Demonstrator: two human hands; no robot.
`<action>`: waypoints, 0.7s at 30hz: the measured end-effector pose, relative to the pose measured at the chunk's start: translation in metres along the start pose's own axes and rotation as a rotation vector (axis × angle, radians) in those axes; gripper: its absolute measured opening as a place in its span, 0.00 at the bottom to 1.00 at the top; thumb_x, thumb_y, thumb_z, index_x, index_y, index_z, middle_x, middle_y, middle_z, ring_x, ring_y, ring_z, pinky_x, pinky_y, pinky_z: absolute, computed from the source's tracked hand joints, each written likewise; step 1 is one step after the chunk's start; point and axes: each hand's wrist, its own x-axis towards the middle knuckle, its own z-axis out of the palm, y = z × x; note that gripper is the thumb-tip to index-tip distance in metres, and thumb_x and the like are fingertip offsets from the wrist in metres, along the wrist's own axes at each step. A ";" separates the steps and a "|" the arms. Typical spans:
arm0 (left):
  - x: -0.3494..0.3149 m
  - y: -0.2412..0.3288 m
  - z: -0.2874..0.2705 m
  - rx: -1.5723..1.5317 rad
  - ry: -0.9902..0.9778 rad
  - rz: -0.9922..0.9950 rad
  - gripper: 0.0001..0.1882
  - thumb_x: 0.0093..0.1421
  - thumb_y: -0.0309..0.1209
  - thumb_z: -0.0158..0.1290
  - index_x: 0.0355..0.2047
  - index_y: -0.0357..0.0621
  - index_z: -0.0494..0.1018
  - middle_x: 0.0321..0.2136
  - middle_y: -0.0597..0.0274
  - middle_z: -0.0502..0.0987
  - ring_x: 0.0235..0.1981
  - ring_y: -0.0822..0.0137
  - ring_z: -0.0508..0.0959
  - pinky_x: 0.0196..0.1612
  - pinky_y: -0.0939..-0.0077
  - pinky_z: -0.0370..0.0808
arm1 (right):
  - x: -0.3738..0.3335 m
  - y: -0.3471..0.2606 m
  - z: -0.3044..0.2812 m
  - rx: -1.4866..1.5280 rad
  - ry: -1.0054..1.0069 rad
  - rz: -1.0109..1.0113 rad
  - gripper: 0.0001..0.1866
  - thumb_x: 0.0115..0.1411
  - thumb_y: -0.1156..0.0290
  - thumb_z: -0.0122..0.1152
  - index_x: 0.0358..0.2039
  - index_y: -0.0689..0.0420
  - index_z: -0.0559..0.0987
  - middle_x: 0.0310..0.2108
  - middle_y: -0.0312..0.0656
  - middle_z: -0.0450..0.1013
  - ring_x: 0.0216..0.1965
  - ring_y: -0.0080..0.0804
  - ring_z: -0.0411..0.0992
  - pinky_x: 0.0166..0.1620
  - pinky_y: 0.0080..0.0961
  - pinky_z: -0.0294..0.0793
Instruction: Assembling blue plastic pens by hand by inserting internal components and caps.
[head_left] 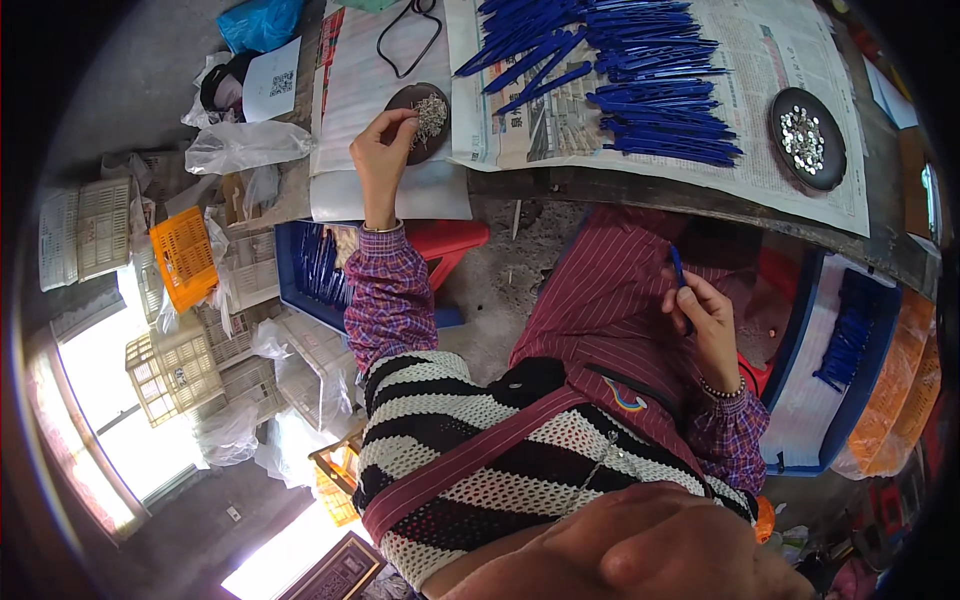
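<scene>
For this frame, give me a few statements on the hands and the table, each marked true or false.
1. The right hand holds a blue pen part in its grip. True.
2. The left hand rests in the lap. False: it reaches to the left dish of small metal bits on the table.
3. The pile of pen parts lies on newspaper. True.
4. The right dish is empty. False: it holds silvery bits.
5. The orange crate stands on the table. False: it sits low at the left, among white crates and bags.
</scene>
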 end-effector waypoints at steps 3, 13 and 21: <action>0.000 -0.002 0.001 0.028 0.009 0.034 0.08 0.49 0.26 0.56 0.31 0.38 0.77 0.21 0.65 0.75 0.21 0.77 0.72 0.26 0.84 0.68 | 0.000 0.000 0.000 0.005 0.003 0.009 0.16 0.62 0.70 0.47 0.47 0.65 0.71 0.25 0.32 0.70 0.21 0.12 0.58 0.25 0.10 0.57; 0.001 -0.004 0.010 0.247 0.007 0.123 0.06 0.47 0.25 0.57 0.28 0.39 0.77 0.19 0.63 0.71 0.18 0.74 0.69 0.25 0.81 0.66 | 0.000 0.003 -0.002 0.008 0.000 0.008 0.15 0.61 0.70 0.48 0.46 0.64 0.72 0.25 0.32 0.69 0.21 0.12 0.58 0.25 0.10 0.56; 0.000 0.001 0.005 -0.013 0.045 0.026 0.05 0.50 0.23 0.56 0.29 0.36 0.76 0.24 0.66 0.76 0.25 0.79 0.73 0.30 0.87 0.69 | 0.002 0.006 -0.001 0.042 0.000 0.006 0.16 0.62 0.70 0.47 0.47 0.65 0.72 0.25 0.32 0.70 0.21 0.12 0.57 0.25 0.10 0.56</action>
